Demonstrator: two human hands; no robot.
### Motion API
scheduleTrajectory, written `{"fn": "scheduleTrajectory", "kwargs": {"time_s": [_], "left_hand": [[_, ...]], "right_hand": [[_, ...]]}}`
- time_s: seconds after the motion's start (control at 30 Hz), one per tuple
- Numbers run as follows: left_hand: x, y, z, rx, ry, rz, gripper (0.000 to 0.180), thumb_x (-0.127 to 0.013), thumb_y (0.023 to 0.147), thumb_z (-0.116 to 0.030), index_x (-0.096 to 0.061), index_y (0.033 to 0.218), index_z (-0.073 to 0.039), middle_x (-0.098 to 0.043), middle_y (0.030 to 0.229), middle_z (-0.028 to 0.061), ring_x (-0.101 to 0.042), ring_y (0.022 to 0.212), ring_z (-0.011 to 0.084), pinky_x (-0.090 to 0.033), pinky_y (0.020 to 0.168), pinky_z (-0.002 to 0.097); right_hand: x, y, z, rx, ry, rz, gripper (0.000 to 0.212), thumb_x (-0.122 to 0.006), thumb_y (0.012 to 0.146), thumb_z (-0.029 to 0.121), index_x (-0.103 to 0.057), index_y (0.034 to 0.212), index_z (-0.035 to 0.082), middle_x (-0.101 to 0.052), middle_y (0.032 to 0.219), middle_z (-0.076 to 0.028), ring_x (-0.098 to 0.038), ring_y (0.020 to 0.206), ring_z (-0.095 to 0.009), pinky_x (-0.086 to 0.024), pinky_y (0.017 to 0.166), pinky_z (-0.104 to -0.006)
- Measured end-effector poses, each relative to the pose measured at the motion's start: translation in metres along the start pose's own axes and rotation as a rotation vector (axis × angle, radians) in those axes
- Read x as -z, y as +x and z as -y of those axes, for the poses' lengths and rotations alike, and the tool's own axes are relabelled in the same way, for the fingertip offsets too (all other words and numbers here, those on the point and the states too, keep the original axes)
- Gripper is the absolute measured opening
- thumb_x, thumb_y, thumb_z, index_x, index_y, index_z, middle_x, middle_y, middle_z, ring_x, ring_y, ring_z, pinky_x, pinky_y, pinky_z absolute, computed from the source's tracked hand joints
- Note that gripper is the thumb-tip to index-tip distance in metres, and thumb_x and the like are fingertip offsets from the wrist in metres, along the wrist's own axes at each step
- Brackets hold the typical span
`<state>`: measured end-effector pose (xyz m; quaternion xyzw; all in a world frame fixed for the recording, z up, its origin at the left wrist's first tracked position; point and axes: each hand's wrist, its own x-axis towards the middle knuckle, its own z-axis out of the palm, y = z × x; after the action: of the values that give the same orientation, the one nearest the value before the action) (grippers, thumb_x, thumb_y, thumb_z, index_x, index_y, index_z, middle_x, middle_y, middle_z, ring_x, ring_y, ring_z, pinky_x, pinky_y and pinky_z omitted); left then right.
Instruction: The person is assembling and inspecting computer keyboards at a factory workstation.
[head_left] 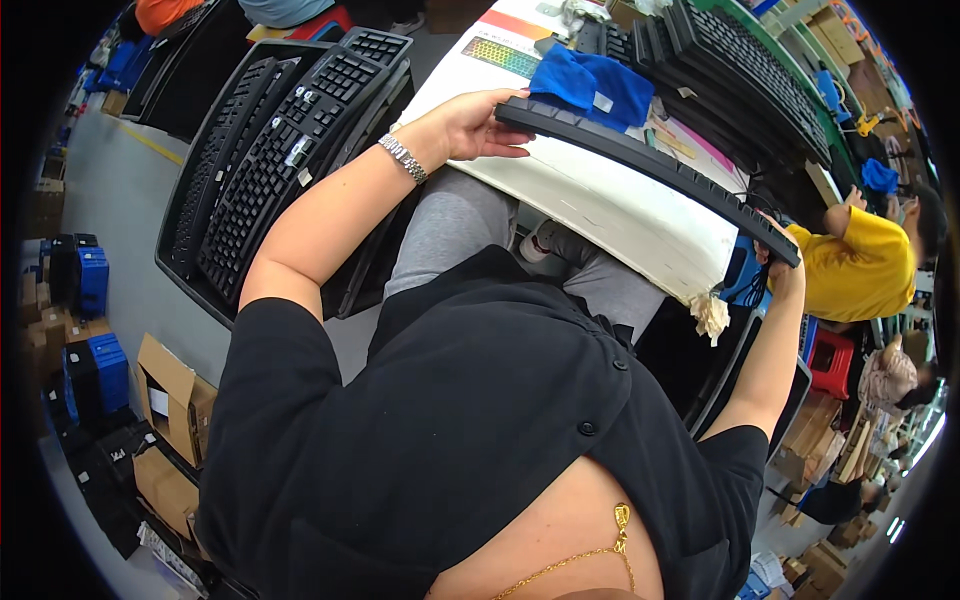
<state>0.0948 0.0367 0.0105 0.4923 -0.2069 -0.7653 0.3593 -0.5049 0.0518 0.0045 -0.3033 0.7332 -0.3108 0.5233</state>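
Observation:
A black keyboard (645, 160) is raised over the near edge of the white worktable (560, 185), tilted so that its long narrow side faces me. At its left end, my left hand (482, 125) grips the corner, some fingers passing behind it and others stretched out below. My right hand (782, 248) is closed round the opposite end, with its fingers partly hidden by the keyboard. Just beyond the keyboard lies a crumpled blue cloth (590, 88) with a small pale label on it.
At my left, a black bin (178, 250) holds several keyboards (285, 150). More keyboards (745, 70) are stacked at the table's far right. A co-worker in a yellow shirt (860, 265) sits to the right, near a red stool (832, 362). Cardboard boxes (170, 400) stand at lower left.

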Motion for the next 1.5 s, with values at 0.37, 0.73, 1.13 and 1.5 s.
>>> {"fn": "scheduleTrajectory", "kwargs": {"time_s": [0.37, 0.73, 1.13, 1.5], "left_hand": [[0.032, 0.008, 0.024, 0.019, 0.189, -0.068, 0.048, -0.07, 0.099, -0.038, -0.066, 0.117, 0.006, -0.074, 0.088, 0.019, -0.075, 0.078, 0.0257, -0.066, 0.081, 0.0428], [-0.011, -0.008, -0.035, -0.796, 1.345, 0.092, 0.031, -0.069, 0.101, -0.036, -0.081, 0.115, -0.011, -0.079, 0.101, 0.005, -0.067, 0.081, 0.0113, -0.053, 0.073, 0.023], [-0.02, 0.052, -0.042, -0.391, 1.087, 0.613, 0.029, -0.075, 0.097, -0.027, -0.079, 0.116, -0.005, -0.079, 0.111, 0.0048, -0.07, 0.1, 0.0132, -0.053, 0.097, 0.0252], [-0.068, 0.017, -0.059, -0.489, 1.421, 0.467, 0.037, -0.078, 0.093, -0.039, -0.081, 0.108, -0.005, -0.079, 0.104, 0.0067, -0.071, 0.089, 0.0191, -0.055, 0.084, 0.0312]], "right_hand": [[-0.055, -0.006, -0.036, -0.119, -0.291, -0.046, 0.027, -0.056, 0.104, 0.031, -0.068, 0.093, 0.01, -0.056, 0.062, -0.002, -0.041, 0.046, -0.01, -0.03, 0.041, -0.0255], [-0.079, -0.044, -0.009, -0.225, -0.225, -0.03, 0.031, -0.056, 0.104, 0.031, -0.067, 0.088, 0.007, -0.058, 0.063, -0.004, -0.043, 0.045, -0.01, -0.032, 0.04, -0.0259], [-0.044, -0.008, -0.039, -0.024, 0.007, 0.114, 0.03, -0.053, 0.102, 0.022, -0.062, 0.079, 0.004, -0.058, 0.06, -0.008, -0.043, 0.043, -0.012, -0.03, 0.036, -0.0285], [-0.045, 0.006, -0.034, -0.15, 0.086, 0.217, 0.02, -0.05, 0.094, 0.011, -0.058, 0.075, 0.007, -0.053, 0.057, -0.01, -0.04, 0.045, -0.014, -0.027, 0.04, -0.0304]]}}
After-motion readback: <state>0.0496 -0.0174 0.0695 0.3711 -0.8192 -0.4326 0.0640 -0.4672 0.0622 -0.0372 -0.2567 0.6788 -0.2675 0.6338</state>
